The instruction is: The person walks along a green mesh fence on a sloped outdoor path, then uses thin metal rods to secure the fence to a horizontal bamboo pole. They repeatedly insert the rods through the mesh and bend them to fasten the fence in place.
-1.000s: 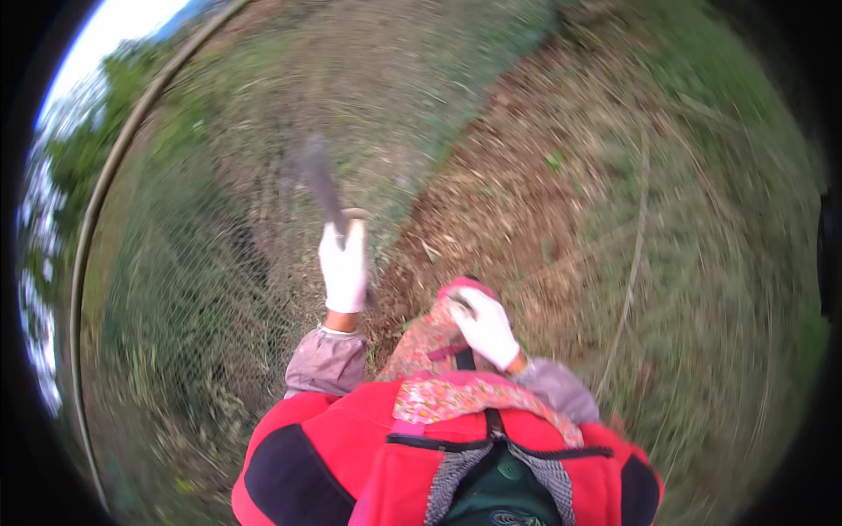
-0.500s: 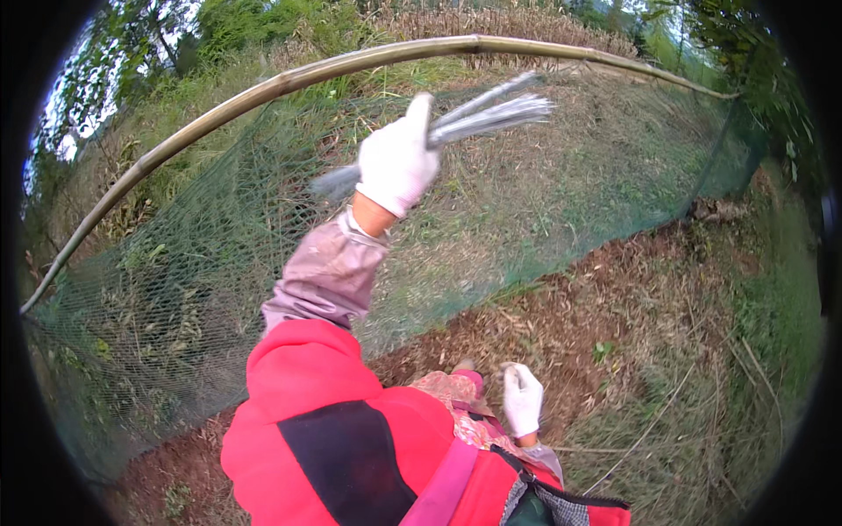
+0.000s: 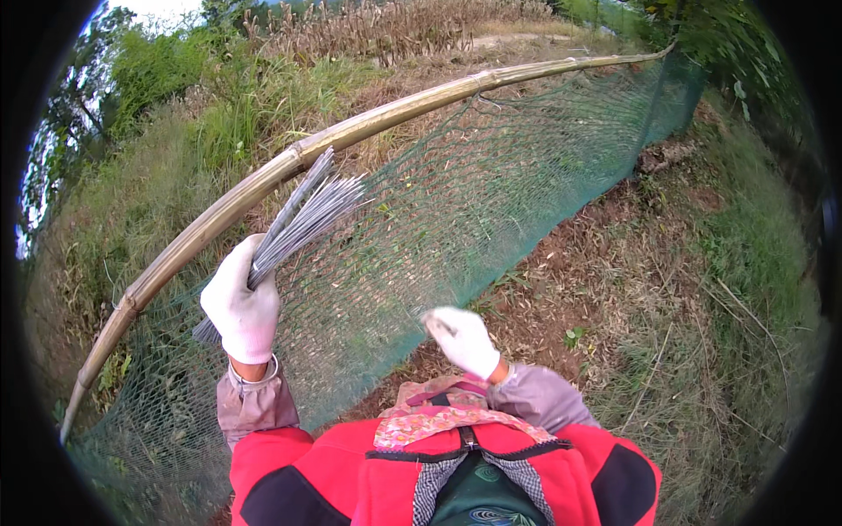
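Note:
My left hand (image 3: 242, 307), in a white glove, is closed round a bundle of thin grey wires (image 3: 309, 221). The wires fan out a little at their upper end, just in front of a long bamboo pole (image 3: 386, 118). Green netting (image 3: 491, 188) hangs from the pole down to the ground. My right hand (image 3: 465, 342), gloved in white too, is in front of the net's lower edge. Its fingers are curled together; whatever they may hold is too small to make out.
Brown soil with dry litter (image 3: 561, 289) slopes along the net's near side. Cut grass and stalks (image 3: 684, 386) lie to the right. Beyond the pole grow tall grass (image 3: 237, 123) and dry cornstalks (image 3: 368, 31). Trees (image 3: 745, 61) stand at the far right.
My left hand has come down and to the left with the wire bundle. My right hand has moved up and left, closer to the net. The view has shifted, and the pole appears lower.

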Demonstrator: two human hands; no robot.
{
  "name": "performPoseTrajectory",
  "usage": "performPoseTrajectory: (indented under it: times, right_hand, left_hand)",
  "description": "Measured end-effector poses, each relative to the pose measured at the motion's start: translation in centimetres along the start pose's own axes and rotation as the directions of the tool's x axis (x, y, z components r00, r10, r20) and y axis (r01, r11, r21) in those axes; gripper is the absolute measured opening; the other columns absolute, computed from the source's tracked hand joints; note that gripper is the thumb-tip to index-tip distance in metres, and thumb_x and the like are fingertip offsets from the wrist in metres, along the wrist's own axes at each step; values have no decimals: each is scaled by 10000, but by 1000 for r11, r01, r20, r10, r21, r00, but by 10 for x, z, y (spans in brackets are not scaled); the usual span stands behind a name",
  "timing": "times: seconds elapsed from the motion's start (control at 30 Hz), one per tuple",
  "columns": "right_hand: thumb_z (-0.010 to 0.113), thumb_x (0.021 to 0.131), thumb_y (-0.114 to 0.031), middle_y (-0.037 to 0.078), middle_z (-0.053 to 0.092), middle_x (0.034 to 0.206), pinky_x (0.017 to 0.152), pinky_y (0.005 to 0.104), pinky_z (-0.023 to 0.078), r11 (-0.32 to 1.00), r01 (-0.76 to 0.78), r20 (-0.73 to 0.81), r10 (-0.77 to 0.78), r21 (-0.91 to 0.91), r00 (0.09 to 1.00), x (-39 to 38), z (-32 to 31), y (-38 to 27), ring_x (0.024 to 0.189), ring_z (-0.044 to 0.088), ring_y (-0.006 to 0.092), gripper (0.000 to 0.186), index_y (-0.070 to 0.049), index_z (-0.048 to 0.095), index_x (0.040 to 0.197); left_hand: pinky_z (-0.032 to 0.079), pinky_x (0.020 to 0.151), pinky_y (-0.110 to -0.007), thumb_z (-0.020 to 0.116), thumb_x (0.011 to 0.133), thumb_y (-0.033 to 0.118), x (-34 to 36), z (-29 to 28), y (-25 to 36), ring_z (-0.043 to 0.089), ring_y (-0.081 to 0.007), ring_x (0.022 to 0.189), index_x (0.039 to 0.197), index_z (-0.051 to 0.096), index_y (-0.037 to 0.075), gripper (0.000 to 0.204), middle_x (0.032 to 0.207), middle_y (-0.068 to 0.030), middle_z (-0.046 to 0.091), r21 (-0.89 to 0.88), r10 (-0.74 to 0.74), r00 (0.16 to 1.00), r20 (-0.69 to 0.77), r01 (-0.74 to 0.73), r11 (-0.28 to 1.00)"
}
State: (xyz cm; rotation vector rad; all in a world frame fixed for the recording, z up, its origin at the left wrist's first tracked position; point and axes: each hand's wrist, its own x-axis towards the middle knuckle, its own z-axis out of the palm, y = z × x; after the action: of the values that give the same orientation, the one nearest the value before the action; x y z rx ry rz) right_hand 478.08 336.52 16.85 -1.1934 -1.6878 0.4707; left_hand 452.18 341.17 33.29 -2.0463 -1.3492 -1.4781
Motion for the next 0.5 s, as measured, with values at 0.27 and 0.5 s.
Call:
performPoseTrajectory:
  times: [0.27,0.5]
  right_hand:
    - [694,743,-112,48,625,854,705,366,457,637,657,-128,-750,-404,649,173,-48,-66,809,594,251,168,-97,628,897]
    - [713,639,-67,17,577,752,691,373,411,480,749,1,-842,-457,540,186,-56,-105,765,557,241,197,-124,605,794]
  left_hand:
    - [505,685,-258,640,702,-100,9,-4,14,676,-186,723,974,674,12,296,810,-129,680,-56,-31,996,-86,26,998]
    - [518,608,-306,636,696,-19,19,2,26,667,-273,690,901,686,77,231,800,-126,670,7,66,989,-129,-66,998]
